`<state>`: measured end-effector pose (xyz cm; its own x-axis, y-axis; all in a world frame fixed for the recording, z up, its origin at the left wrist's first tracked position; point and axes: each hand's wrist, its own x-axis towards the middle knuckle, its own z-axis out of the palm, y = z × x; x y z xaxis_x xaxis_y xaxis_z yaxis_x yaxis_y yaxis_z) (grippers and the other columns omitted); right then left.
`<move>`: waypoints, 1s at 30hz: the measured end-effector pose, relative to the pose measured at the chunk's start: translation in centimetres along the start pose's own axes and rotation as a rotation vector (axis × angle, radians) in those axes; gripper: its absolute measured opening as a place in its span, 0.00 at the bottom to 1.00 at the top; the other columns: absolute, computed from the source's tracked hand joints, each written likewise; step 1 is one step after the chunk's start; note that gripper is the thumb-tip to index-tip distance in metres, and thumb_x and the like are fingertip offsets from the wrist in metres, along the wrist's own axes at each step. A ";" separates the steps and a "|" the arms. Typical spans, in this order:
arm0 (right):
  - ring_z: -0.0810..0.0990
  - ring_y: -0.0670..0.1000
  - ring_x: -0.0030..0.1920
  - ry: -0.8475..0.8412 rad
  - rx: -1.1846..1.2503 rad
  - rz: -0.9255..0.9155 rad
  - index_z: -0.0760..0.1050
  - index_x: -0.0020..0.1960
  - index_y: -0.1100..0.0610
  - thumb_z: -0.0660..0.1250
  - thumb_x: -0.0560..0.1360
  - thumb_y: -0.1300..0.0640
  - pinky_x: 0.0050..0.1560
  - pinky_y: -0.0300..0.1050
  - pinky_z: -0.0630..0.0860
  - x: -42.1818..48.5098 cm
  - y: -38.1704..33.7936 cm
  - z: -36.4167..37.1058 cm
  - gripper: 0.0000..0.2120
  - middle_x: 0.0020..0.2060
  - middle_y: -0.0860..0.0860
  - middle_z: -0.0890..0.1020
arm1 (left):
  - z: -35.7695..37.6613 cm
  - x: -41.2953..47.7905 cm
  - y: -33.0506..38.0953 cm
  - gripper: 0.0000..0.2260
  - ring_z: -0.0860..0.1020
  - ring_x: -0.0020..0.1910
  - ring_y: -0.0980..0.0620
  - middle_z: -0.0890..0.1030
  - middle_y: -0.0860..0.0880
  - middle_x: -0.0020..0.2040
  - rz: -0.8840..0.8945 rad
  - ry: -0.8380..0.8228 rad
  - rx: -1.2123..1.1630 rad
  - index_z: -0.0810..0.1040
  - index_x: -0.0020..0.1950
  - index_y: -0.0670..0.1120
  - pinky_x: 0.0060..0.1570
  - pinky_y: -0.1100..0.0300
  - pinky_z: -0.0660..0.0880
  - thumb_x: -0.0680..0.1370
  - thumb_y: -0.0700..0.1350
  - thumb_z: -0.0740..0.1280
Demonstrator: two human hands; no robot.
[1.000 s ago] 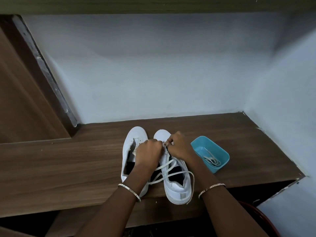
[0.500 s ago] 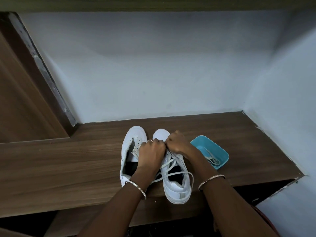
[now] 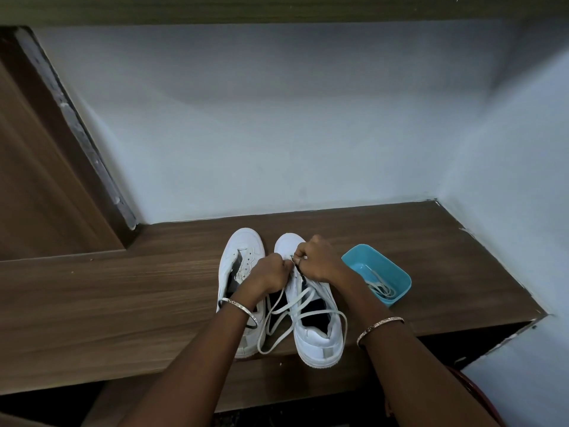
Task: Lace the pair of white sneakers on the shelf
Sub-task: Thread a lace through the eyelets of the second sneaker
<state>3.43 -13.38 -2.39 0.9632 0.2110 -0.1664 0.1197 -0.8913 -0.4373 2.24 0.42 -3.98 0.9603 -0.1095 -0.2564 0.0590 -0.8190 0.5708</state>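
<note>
1. Step in hand: threading the lace (image 3: 286, 306) through the front eyelets of the right sneaker (image 3: 317, 334). It looks early in the task, as only the toe-end holes seem done and long slack loops trail back over the shoe's opening and off its side.
2. Left hand (image 3: 271, 272): fingers curled and pinching the lace at the front eyelets.
3. Right hand (image 3: 320, 260): also curled, with thumb and forefinger pinching the lace at the same spot. The two hands almost touch, and the lace tip itself is hidden.
4. Both sneakers sit side by side on the shelf (image 3: 123, 303), toes to the wall and heels near the front edge. The left sneaker (image 3: 243, 245) shows bare eyelets and no lace, and it lies partly under the left forearm.
5. Next move, as a guess: pull the tip through, even out the two ends and cross to the next eyelet pair. That needs a fine pinch while the other hand steadies the eyelet flap.
6. The spare lace (image 3: 381, 286) lies coiled in the tub (image 3: 397, 272), just right of the shoes, likely meant for the left sneaker.
7. Materials:
   - Sneakers: smooth white leather-like uppers, high padded collars, dark lining and thick flat soles.
   - Lace: flat, limp and off-white.
   - Tub: glossy turquoise plastic, rectangular with rounded corners.
   - Shelf: matte brown wood-grain laminate.
   - A thin metal bangle (image 3: 237, 305) is on each wrist.
</note>
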 end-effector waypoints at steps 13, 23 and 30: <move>0.64 0.59 0.69 -0.094 -0.098 0.049 0.72 0.68 0.64 0.52 0.84 0.56 0.71 0.52 0.60 -1.1 -1.6 -1.3 0.19 0.67 0.61 0.72 | -2.2 -0.5 -0.9 0.19 0.70 0.33 0.50 0.72 0.45 0.32 0.093 -0.024 -0.076 0.70 0.35 0.44 0.39 0.56 0.66 0.81 0.53 0.65; 0.65 0.60 0.70 -0.049 -0.097 0.066 0.73 0.68 0.63 0.54 0.83 0.54 0.70 0.53 0.62 0.1 -0.9 -0.4 0.19 0.67 0.61 0.70 | -1.4 -0.2 -1.0 0.12 0.80 0.45 0.45 0.83 0.42 0.44 0.056 0.076 -0.042 0.82 0.47 0.39 0.45 0.53 0.74 0.79 0.46 0.65; 0.77 0.57 0.58 0.159 0.114 0.083 0.84 0.52 0.59 0.64 0.79 0.55 0.60 0.47 0.72 1.7 1.3 1.0 0.12 0.54 0.59 0.82 | -2.8 -1.7 -0.1 0.16 0.68 0.27 0.55 0.74 0.52 0.27 -0.030 0.134 -0.377 0.84 0.38 0.47 0.31 0.61 0.65 0.81 0.50 0.65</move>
<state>4.98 -13.78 -4.15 0.9956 0.0645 -0.0684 0.0189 -0.8497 -0.5270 1.38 2.29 -1.45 0.9822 0.0064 -0.1879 0.1599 -0.5536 0.8173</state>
